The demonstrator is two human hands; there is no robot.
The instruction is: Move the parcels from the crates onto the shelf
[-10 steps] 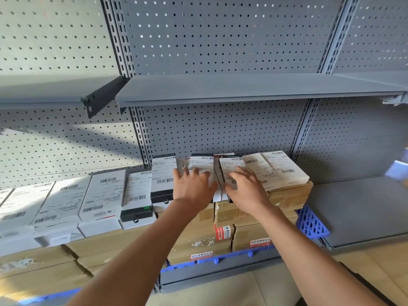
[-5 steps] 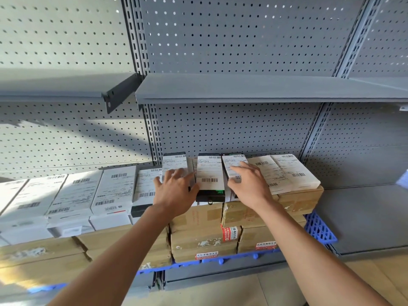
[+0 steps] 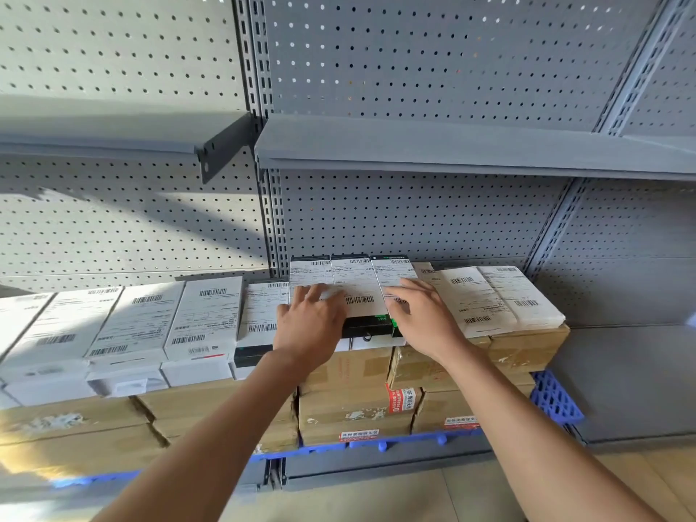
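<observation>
- Nearest me, brown cartons [image 3: 350, 412] sit stacked on a blue pallet [image 3: 553, 399]; they serve as the bed that carries the parcels.
- My left grip [image 3: 309, 325] lies flat, fingers straight, on the leftmost black-boxed parcel [image 3: 309, 275], with nothing clasped. I judge it is pressing the box level with its neighbours.
- My right grip [image 3: 422, 318] is likewise spread, resting on the third parcel [image 3: 393, 271]. The middle parcel [image 3: 359, 295] lies between the two palms, untouched.
- So the parcels are under my palms, not in them.
- Left runs a row of white labelled parcels [image 3: 139, 325]; right, flat bags [image 3: 489, 299].
- Farthest, the grey upper shelf [image 3: 452, 145] juts from the pegboard.
</observation>
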